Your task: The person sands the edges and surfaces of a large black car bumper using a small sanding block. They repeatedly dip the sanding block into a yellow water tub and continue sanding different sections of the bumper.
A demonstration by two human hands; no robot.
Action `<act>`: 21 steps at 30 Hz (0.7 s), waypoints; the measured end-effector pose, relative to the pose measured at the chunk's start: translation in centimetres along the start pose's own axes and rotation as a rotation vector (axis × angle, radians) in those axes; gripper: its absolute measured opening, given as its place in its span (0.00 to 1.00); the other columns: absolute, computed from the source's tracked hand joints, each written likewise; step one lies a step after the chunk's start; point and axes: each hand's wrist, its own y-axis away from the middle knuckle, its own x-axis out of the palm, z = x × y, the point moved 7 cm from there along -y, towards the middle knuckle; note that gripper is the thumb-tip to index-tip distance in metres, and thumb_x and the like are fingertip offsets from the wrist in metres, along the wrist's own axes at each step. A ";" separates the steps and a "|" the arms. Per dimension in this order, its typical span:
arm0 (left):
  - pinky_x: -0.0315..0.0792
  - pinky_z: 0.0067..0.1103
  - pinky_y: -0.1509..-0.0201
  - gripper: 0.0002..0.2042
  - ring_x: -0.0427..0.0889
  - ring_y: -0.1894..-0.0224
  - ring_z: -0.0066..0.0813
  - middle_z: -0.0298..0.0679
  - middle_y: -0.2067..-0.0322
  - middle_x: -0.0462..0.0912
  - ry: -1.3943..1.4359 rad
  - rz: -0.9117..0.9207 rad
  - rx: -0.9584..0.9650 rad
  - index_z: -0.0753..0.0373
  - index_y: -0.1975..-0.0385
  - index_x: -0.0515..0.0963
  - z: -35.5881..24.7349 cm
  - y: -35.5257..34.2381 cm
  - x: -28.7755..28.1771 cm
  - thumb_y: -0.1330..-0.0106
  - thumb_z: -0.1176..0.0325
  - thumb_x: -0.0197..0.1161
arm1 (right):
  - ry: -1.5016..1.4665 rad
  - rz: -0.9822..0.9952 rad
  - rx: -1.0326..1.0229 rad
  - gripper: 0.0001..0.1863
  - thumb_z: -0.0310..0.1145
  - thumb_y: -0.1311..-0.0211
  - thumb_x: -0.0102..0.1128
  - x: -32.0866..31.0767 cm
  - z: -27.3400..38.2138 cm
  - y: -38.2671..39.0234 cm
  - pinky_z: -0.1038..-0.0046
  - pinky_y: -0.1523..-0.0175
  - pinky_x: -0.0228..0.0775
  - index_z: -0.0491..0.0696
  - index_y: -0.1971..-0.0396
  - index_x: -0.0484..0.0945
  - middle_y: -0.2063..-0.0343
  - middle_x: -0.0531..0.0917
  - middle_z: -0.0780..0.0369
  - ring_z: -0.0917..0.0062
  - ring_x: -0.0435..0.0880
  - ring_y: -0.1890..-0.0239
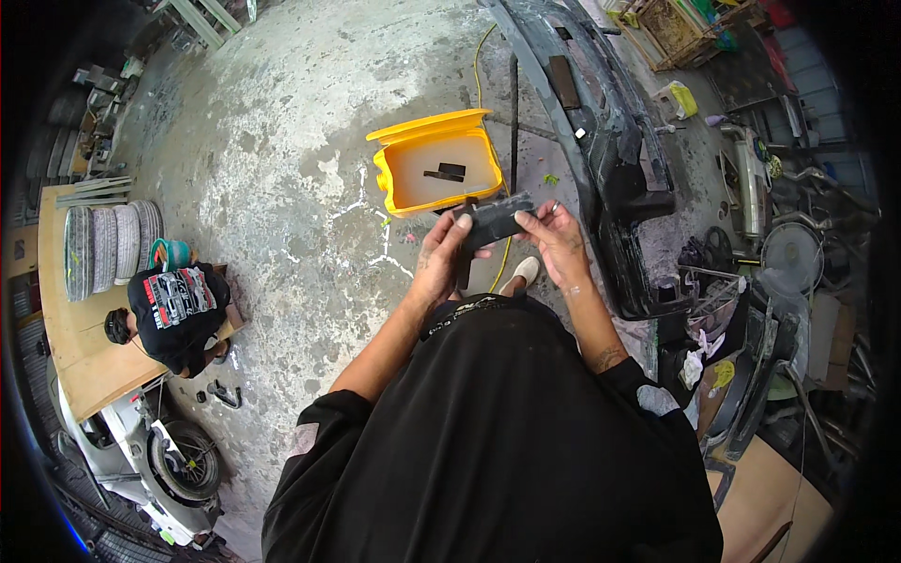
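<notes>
Rough concrete floor [291,122] stretches broadly to the left of the two hands, running as far as a wooden counter [70,352] where four tyres [105,246] stand in a row and another person [178,314] bends low. On the right the room is tighter: the edge of a long, dark car bumper [631,183] runs just beside the right hand [560,242] in the view, and scrap parts crowd the floor past it. Ahead, the rim of a yellow tub [382,178] marks the far limit, its flap raised at the back; two small dark pieces [449,172] sit in its cloudy liquid. A yellow cord [481,70] trails beyond the tub and reappears near a pale shoe [527,270].

The dark block [496,221] lies between the hands, in front of the tub's near right corner as seen here. The left hand [443,250] is clamped on its left end, thumb on the upper face and fingertips showing beneath; the right hand grips the other end, thumb on top.
</notes>
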 end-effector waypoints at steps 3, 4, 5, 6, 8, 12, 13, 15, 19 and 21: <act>0.80 0.20 0.63 0.16 0.85 0.65 0.24 0.39 0.58 0.86 -0.234 0.092 0.179 0.66 0.42 0.74 -1.6 -0.7 0.9 0.23 0.65 0.60 | -0.115 0.048 -0.005 0.13 0.28 0.35 0.72 -0.3 0.0 0.7 0.68 0.52 0.81 0.51 0.59 0.74 0.60 0.81 0.65 0.79 0.83 0.55; 0.77 0.18 0.69 0.15 0.83 0.71 0.21 0.38 0.64 0.86 -0.312 0.095 0.140 0.66 0.42 0.75 -1.8 -0.7 0.9 0.23 0.67 0.59 | -0.165 0.039 0.078 0.13 0.29 0.33 0.70 -0.1 0.7 1.0 0.69 0.50 0.80 0.49 0.55 0.75 0.58 0.82 0.65 0.80 0.83 0.54; 0.77 0.18 0.69 0.15 0.83 0.71 0.21 0.38 0.64 0.86 -0.310 0.093 0.140 0.66 0.42 0.75 -2.4 -0.7 0.7 0.23 0.67 0.59 | -0.215 0.029 0.162 0.14 0.31 0.31 0.68 -0.1 0.9 1.3 0.70 0.48 0.79 0.48 0.50 0.76 0.56 0.82 0.64 0.80 0.83 0.53; 0.76 0.18 0.70 0.16 0.81 0.72 0.20 0.37 0.64 0.85 -0.448 0.172 0.108 0.66 0.41 0.74 -2.5 -0.7 1.1 0.23 0.66 0.60 | -0.076 0.084 0.137 0.20 0.34 0.32 0.70 -0.3 1.4 1.1 0.75 0.46 0.75 0.46 0.44 0.75 0.56 0.82 0.66 0.82 0.82 0.53; 0.72 0.18 0.71 0.18 0.76 0.73 0.17 0.34 0.66 0.82 -0.642 0.248 0.040 0.66 0.40 0.73 -2.4 -0.7 1.3 0.24 0.64 0.62 | -0.034 0.130 0.152 0.20 0.32 0.33 0.70 -0.8 1.8 1.5 0.76 0.45 0.75 0.47 0.44 0.76 0.56 0.83 0.66 0.82 0.83 0.53; 0.73 0.18 0.67 0.17 0.78 0.69 0.18 0.33 0.66 0.81 -0.380 0.139 0.218 0.65 0.41 0.75 -4.0 -0.5 2.4 0.24 0.63 0.62 | -0.141 0.126 0.147 0.19 0.27 0.33 0.68 0.0 1.0 2.2 0.75 0.45 0.75 0.47 0.45 0.75 0.58 0.83 0.66 0.81 0.83 0.53; 0.73 0.18 0.67 0.17 0.78 0.69 0.18 0.33 0.66 0.81 -0.380 0.143 0.222 0.65 0.41 0.75 -3.9 -0.5 2.5 0.24 0.63 0.62 | -0.219 0.127 0.161 0.19 0.25 0.33 0.68 0.4 0.6 2.4 0.74 0.45 0.75 0.47 0.45 0.75 0.58 0.83 0.66 0.81 0.83 0.53; 0.73 0.18 0.66 0.16 0.78 0.69 0.18 0.32 0.67 0.81 -0.383 0.116 0.283 0.65 0.42 0.75 -4.1 -0.6 2.9 0.23 0.63 0.61 | -0.148 0.143 0.141 0.17 0.28 0.31 0.67 0.9 0.3 2.7 0.74 0.47 0.76 0.47 0.45 0.75 0.58 0.83 0.65 0.80 0.84 0.54; 0.73 0.19 0.65 0.14 0.77 0.70 0.17 0.31 0.68 0.81 -0.476 0.177 0.224 0.65 0.45 0.77 -3.5 -0.7 3.2 0.22 0.63 0.60 | -0.077 0.129 0.065 0.16 0.33 0.28 0.65 1.9 2.6 2.5 0.77 0.49 0.75 0.44 0.46 0.76 0.56 0.84 0.64 0.81 0.84 0.57; 0.73 0.19 0.62 0.14 0.77 0.67 0.17 0.31 0.67 0.81 -0.473 0.193 0.209 0.65 0.46 0.77 -3.4 -0.4 3.5 0.22 0.62 0.59 | 0.159 0.229 0.063 0.15 0.33 0.29 0.67 1.8 3.0 1.6 0.78 0.48 0.74 0.43 0.48 0.78 0.57 0.84 0.64 0.83 0.83 0.56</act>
